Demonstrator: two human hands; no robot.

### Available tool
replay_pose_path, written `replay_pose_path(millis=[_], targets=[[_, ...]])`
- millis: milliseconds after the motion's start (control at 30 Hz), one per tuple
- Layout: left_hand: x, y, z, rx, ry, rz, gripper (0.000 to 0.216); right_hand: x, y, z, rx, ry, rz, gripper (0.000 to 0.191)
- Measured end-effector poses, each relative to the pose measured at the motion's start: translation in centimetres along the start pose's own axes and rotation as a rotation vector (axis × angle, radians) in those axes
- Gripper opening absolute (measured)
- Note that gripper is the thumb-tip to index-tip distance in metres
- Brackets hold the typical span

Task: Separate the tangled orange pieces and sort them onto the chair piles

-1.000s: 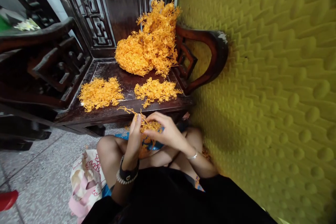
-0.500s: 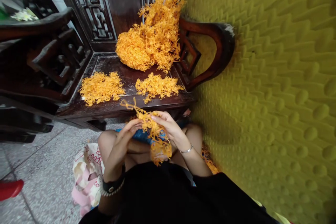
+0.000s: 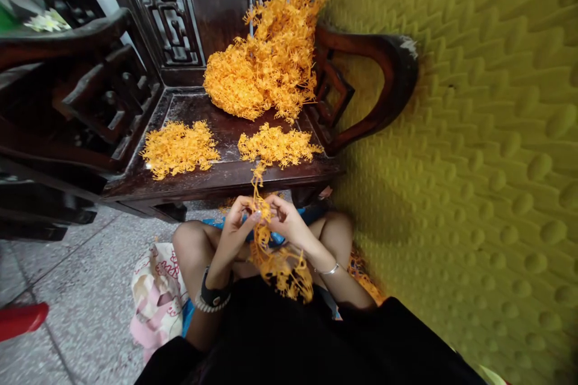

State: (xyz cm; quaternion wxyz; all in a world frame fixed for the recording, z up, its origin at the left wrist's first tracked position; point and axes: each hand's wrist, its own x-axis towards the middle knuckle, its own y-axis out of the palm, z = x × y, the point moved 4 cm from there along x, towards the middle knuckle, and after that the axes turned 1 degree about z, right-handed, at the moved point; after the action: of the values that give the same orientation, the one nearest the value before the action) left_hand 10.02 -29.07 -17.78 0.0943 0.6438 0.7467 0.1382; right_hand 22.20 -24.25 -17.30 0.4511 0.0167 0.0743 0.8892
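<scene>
A strand of spidery orange pieces (image 3: pixel 262 234) hangs between my hands over my lap. Its upper end reaches the seat's front edge and its loose tail dangles toward my black top. My left hand (image 3: pixel 239 222) pinches the strand from the left, thumb against it. From the right, my right hand (image 3: pixel 289 222) has its fingertips closed on the same part, the two hands nearly meeting. Beyond them on the dark wooden chair seat (image 3: pixel 226 173) lie two flat orange piles, a left pile (image 3: pixel 180 149) and a right pile (image 3: pixel 279 145).
A tall orange heap (image 3: pixel 275 60) fills the back of the seat. Carved armrests flank it, the right armrest (image 3: pixel 388 84) near a yellow padded wall (image 3: pixel 474 162). A pink and white bag (image 3: pixel 156 295) and a red object (image 3: pixel 22 320) are at lower left.
The strand's upper end has swung right and now points toward the seat edge. My hands have drawn closer together around it, and its tail has swung right and spread. The view has shifted slightly.
</scene>
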Motion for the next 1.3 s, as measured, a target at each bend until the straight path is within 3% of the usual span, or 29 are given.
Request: replay_pose_path(millis=[133,233,333,467,600,733,800,967,1033,1133,1233,1300], targets=[[-0.5,0.5,0.4,-0.066,-0.087,0.014,0.027,-0.9,-1.0,2.3,-0.337,-0.173,0.108,0.036],[-0.7,0.7,0.5,-0.096,-0.112,0.003,0.03,-1.6,-1.7,2.8,-0.331,-0.26,0.26,0.046],[-1.0,1.0,0.6,-0.072,-0.178,0.003,0.03,-1.8,-2.5,2.2,-0.153,-0.274,0.173,0.057],[-1.3,1.8,0.8,-0.01,-0.244,0.058,0.028,-1.6,-2.2,1.5,-0.229,-0.206,0.019,0.041],[-1.6,2.1,2.0,-0.03,-0.327,-0.067,0.024,-1.3,-1.8,2.1,-0.254,-0.169,-0.021,0.042],[-2.3,2.8,2.9,-0.145,-0.437,-0.141,0.029,-1.0,-2.5,2.2,-0.165,-0.025,0.004,0.046],[-2.9,3.1,2.5,-0.185,-0.459,-0.132,0.031,-0.9,-4.1,3.1,-0.153,-0.081,-0.121,0.05],[-4.3,1.9,0.9,-0.156,-0.468,-0.195,0.035,-1.8,-10.5,7.7,-0.03,-0.541,-0.692,0.05],[-4.4,1.5,0.7,-0.17,-0.422,-0.187,0.035,-2.2,-11.4,8.7,-0.022,-0.588,-0.739,0.043],[-3.8,1.3,0.9,-0.169,-0.29,-0.214,0.035,-1.8,-9.3,7.8,-0.065,-0.407,-0.499,0.03],[-3.3,1.5,1.4,-0.17,-0.237,-0.232,0.033,-1.6,-5.1,5.2,-0.089,-0.21,-0.171,0.03],[-3.1,1.7,1.4,-0.158,-0.227,-0.207,0.034,-1.8,-2.7,3.8,-0.12,-0.133,-0.027,0.033]])
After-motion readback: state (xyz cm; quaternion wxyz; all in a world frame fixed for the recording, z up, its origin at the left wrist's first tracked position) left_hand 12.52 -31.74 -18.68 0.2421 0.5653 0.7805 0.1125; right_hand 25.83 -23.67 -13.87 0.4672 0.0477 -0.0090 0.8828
